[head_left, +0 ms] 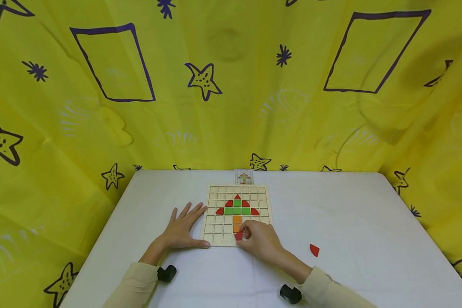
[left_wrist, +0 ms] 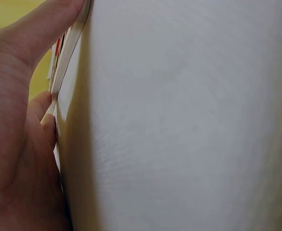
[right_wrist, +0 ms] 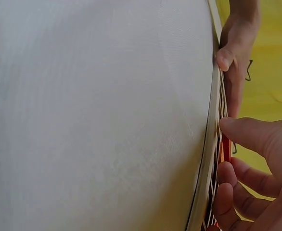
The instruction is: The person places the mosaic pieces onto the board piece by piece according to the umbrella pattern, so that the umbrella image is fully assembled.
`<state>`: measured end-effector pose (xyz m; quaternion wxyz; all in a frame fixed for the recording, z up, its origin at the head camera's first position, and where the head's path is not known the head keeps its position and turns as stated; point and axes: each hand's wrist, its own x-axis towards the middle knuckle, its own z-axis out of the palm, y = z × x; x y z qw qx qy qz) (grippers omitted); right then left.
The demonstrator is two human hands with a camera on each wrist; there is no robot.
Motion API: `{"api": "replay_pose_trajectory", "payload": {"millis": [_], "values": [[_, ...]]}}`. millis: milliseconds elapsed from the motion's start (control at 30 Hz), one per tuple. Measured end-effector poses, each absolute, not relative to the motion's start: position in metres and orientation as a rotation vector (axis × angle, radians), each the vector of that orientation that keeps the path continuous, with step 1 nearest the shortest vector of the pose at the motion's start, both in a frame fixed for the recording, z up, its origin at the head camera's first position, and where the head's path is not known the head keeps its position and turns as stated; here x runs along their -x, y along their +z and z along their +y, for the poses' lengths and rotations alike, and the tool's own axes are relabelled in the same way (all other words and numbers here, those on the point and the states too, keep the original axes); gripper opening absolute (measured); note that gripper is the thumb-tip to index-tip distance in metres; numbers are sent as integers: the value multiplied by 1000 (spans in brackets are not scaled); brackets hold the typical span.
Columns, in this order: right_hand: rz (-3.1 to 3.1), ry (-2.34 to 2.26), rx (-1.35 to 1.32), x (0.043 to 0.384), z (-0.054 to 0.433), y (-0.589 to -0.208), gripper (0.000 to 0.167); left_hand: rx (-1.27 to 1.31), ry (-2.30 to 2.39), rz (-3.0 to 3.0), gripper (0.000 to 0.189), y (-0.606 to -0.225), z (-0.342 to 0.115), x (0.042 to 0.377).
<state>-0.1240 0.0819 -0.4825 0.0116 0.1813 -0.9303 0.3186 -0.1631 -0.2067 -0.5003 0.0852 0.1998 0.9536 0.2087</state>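
A pale gridded board [head_left: 218, 231] lies on the table, bearing a pattern of red, green and orange pieces. Along its left edge rests my left hand [head_left: 182, 231], fingers spread, thumb touching the near left corner. My right hand [head_left: 261, 241] pinches a red quarter-circle piece [head_left: 238, 236] between thumb and fingers, over the board's bottom row just below the orange squares [head_left: 237, 220]. In the right wrist view the red piece [right_wrist: 226, 148] shows edge-on between thumb and fingers; whether it touches the board I cannot tell. Another red quarter-circle [head_left: 314, 250] lies loose on the table, right of my right hand.
A small card [head_left: 244, 176] printed with a similar pattern stands or lies at the board's far edge. The white table [head_left: 331, 205] reaches back to a yellow patterned curtain [head_left: 231, 128]. Black wrist cameras [head_left: 167, 273] sit by both sleeves.
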Motion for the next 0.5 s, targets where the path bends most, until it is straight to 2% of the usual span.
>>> {"api": "replay_pose_trajectory", "payload": {"millis": [500], "values": [[-2886, 908, -531, 121, 73, -484, 26, -614, 617, 2844, 117, -502, -207, 164]]}}
